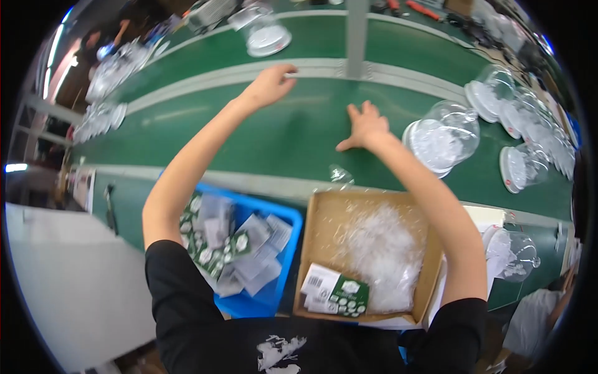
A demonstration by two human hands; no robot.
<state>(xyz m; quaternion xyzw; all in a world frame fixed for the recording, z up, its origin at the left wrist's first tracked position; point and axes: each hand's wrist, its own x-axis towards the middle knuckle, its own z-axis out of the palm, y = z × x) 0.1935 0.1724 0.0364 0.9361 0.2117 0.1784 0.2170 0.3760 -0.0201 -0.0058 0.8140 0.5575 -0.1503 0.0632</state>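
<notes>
My left hand point(269, 86) is stretched forward over the grey metal rail point(317, 67), fingers loosely curled with a gap to the thumb and nothing visible between them. Just beyond it, a clear dome on a white base point(268, 38) sits on the far green strip, slightly blurred. My right hand point(367, 128) hovers at or just above the green work surface point(299, 134), fingers spread and holding nothing; whether it touches is unclear. Right of that hand, a larger clear dome with a white base point(439, 137) lies tilted, with white pieces inside.
Close to my body are a blue bin point(288, 249) of cards and packets and a cardboard box point(311, 227) with clear plastic bits and green-white cards point(336, 292). A crumpled clear wrapper point(340, 176) lies behind the box. More domes point(523, 115) line the right; a post point(356, 37) rises ahead.
</notes>
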